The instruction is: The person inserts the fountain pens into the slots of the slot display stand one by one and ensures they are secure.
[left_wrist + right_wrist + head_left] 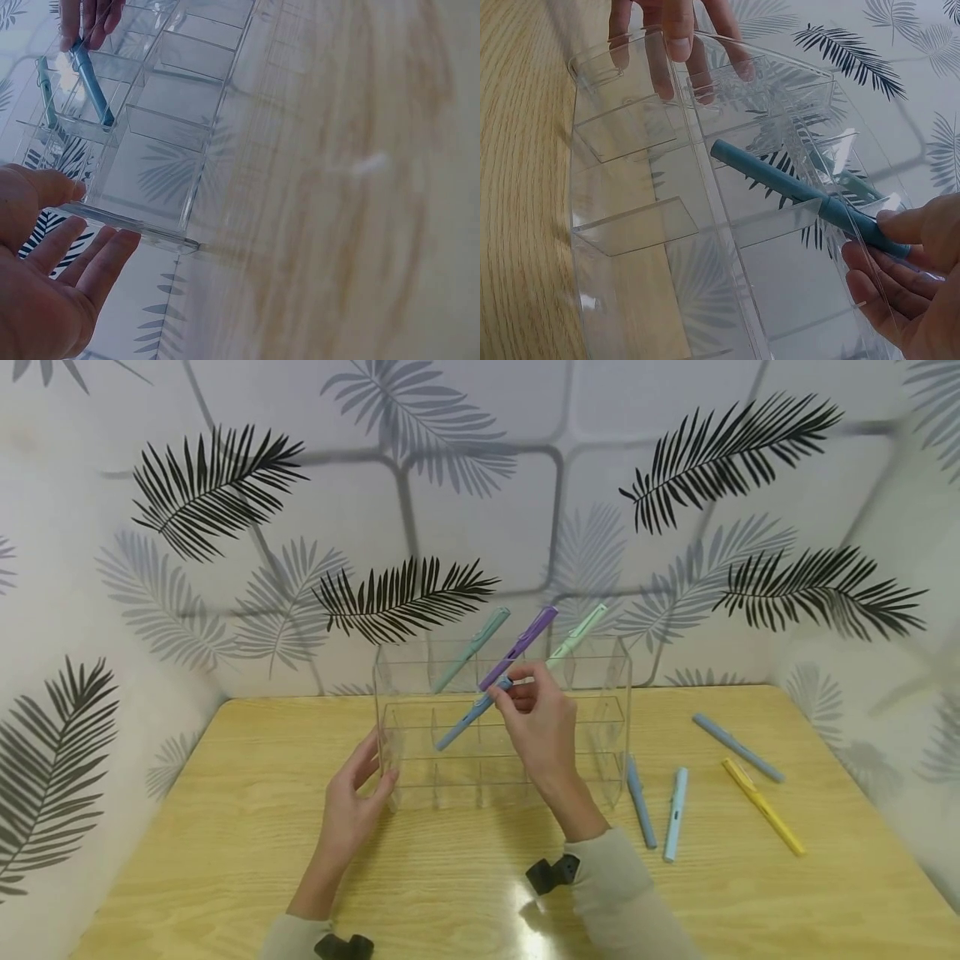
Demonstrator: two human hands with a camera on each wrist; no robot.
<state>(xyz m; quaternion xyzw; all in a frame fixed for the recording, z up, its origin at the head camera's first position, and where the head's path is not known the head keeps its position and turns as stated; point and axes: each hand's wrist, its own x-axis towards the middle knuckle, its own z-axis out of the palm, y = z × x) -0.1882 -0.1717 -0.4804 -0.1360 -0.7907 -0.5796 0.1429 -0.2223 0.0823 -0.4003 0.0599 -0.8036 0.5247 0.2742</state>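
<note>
A clear acrylic pen organizer (501, 793) with tiered, divided compartments stands on the table. My right hand (543, 718) pinches a blue pen (468, 722) near its upper end, between thumb and fingers. The pen slants down to the left, its lower end over the middle tier; the right wrist view shows the same blue pen (772, 176) across a divider. My left hand (356, 797) holds the organizer's left side, thumb at the front edge and fingers along the outer wall (142, 225). A teal pen (472, 647), a purple pen (528, 639) and a mint green pen (577, 635) lean in the top tier.
Right of the organizer, a dark blue pen (641, 802), a light blue pen (676, 814), a yellow pen (765, 807) and another blue pen (738, 747) lie on the wooden table (247, 793). Leaf-patterned covering (480, 485) rises behind the table.
</note>
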